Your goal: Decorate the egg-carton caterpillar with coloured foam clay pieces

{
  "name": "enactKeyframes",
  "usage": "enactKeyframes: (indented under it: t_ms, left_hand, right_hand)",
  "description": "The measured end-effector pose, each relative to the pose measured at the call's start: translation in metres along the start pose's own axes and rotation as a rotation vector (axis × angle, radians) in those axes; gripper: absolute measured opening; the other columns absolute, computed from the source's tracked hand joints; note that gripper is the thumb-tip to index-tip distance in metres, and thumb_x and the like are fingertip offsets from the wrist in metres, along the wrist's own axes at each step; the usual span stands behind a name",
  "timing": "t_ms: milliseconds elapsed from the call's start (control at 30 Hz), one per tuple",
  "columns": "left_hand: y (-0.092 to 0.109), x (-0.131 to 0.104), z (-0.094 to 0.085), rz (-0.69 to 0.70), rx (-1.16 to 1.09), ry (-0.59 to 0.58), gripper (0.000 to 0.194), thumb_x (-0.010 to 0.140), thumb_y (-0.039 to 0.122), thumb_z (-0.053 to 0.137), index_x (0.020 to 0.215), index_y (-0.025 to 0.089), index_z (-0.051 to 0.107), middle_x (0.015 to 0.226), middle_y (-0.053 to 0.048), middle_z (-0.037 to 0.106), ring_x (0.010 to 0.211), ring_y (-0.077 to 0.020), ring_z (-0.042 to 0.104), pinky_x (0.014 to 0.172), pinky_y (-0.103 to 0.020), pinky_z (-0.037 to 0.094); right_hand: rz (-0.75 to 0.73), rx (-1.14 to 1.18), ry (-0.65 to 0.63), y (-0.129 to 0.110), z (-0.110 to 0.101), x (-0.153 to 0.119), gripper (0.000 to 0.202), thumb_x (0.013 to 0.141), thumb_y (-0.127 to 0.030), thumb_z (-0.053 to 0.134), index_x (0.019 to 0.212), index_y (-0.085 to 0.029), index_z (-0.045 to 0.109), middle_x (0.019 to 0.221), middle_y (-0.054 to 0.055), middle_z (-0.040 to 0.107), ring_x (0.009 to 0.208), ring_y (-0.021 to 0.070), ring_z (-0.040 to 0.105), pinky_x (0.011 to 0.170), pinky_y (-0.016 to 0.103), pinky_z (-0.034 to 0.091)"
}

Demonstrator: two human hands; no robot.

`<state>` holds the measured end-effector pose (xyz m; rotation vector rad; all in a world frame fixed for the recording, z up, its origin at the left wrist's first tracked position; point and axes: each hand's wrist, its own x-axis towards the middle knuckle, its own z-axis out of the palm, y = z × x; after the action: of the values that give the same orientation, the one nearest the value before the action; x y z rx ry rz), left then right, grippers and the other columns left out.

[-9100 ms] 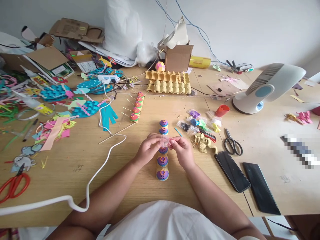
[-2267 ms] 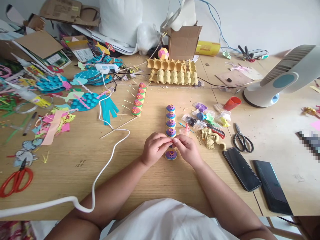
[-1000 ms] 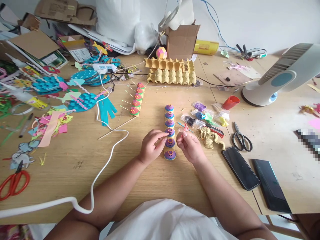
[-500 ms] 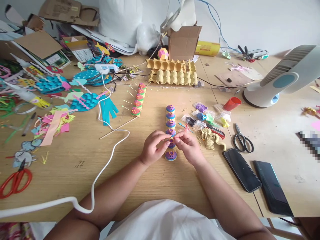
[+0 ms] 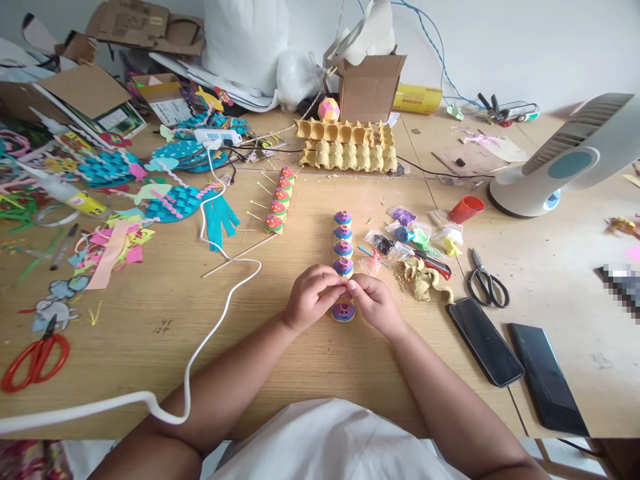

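A strip of egg-carton cups (image 5: 343, 248) runs away from me, each visible cup topped with blue and purple clay and small orange pieces; the nearest one carries a face. Above its nearer half, my left hand (image 5: 311, 300) and my right hand (image 5: 376, 304) meet at their fingertips. Both are closed in a pinch, and whatever lies between the fingers is too small or hidden to name. The fingers cover one cup near the front end. To the left stands a second carton strip (image 5: 281, 200) in green and red, with pale-tipped sticks along its left side.
Bagged clay (image 5: 403, 232), a utility knife (image 5: 434, 264), a red cup (image 5: 466, 209) and black scissors (image 5: 486, 280) lie right, near two phones (image 5: 486, 341). A white cable (image 5: 227, 303) crosses the left. Red-handled scissors (image 5: 37, 360), paper scraps, egg cartons (image 5: 350, 156) and a fan (image 5: 565, 160) surround the work area.
My fingertips have come closer together and my right hand has turned slightly inward, now hiding the cup beneath. The whole view has shifted slightly. The carton strips stay in place.
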<state>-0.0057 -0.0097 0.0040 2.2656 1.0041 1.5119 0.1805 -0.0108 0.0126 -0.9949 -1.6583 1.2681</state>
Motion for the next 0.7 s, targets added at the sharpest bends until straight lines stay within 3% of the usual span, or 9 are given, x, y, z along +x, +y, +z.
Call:
enactKeyframes:
  t_ms: [133,200,300,400,500,600,700]
  left_hand:
    - [-0.001,0.0,0.0,-0.013,-0.001,0.027,0.008,0.094,0.017,0.074,0.1,0.021,0.073,0.091,-0.002,0.075,0.085,-0.0143,0.071,0.08,-0.027,0.058]
    - [-0.001,0.001,0.0,-0.024,0.0,0.052,0.009,0.094,0.015,0.074,0.101,0.021,0.073,0.091,-0.002,0.076,0.085,-0.0138,0.071,0.08,-0.027,0.058]
    - [-0.002,0.001,0.0,-0.043,-0.003,0.069,0.009,0.094,0.014,0.073,0.1,0.021,0.073,0.09,-0.002,0.075,0.085,-0.0136,0.07,0.08,-0.027,0.057]
    - [-0.004,0.0,0.0,-0.054,-0.006,0.074,0.008,0.094,0.014,0.073,0.1,0.021,0.073,0.09,-0.002,0.075,0.085,-0.0137,0.069,0.078,-0.027,0.056]
    - [-0.006,-0.001,0.0,-0.067,-0.005,0.077,0.008,0.095,0.016,0.073,0.101,0.021,0.073,0.09,-0.003,0.074,0.082,-0.0138,0.068,0.074,-0.027,0.056]
    - [-0.005,0.0,0.0,-0.077,-0.008,0.074,0.007,0.095,0.017,0.072,0.101,0.021,0.073,0.088,-0.003,0.074,0.079,-0.0133,0.067,0.072,-0.026,0.055]
    - [-0.005,0.001,0.001,-0.06,-0.018,0.077,0.007,0.095,0.016,0.072,0.1,0.021,0.073,0.089,-0.002,0.075,0.082,-0.014,0.069,0.075,-0.027,0.056]
  right_hand:
    - [-0.106,-0.283,0.046,-0.013,-0.005,0.0,0.054,0.108,-0.055,0.039,0.081,-0.018,0.067,0.077,0.006,0.07,0.072,0.017,0.064,0.068,0.029,0.048]
    - [-0.112,-0.522,0.101,-0.029,-0.013,-0.002,0.044,0.108,-0.05,0.044,0.09,-0.019,0.07,0.084,0.007,0.072,0.077,0.0187,0.065,0.071,0.03,0.048]
    - [0.008,-0.771,0.246,-0.057,-0.035,-0.011,0.028,0.103,-0.043,0.055,0.11,-0.021,0.07,0.097,0.007,0.074,0.074,0.0182,0.066,0.068,0.03,0.048]
    - [0.01,-0.98,0.3,-0.071,-0.069,-0.036,0.03,0.101,-0.047,0.058,0.116,-0.023,0.068,0.108,0.01,0.074,0.088,0.0237,0.071,0.075,0.034,0.053]
    - [0.016,-1.235,0.428,-0.062,-0.108,-0.076,0.042,0.098,-0.053,0.058,0.126,-0.023,0.065,0.121,0.015,0.072,0.112,0.0345,0.069,0.092,0.046,0.054]
    - [0.259,-1.44,0.448,-0.041,-0.134,-0.122,0.058,0.095,-0.058,0.06,0.142,-0.025,0.057,0.137,0.02,0.066,0.122,0.0429,0.065,0.092,0.053,0.054]
    - [0.455,-1.467,0.395,-0.024,-0.142,-0.158,0.07,0.095,-0.062,0.055,0.156,-0.029,0.044,0.146,0.015,0.063,0.122,0.0407,0.067,0.094,0.054,0.055]
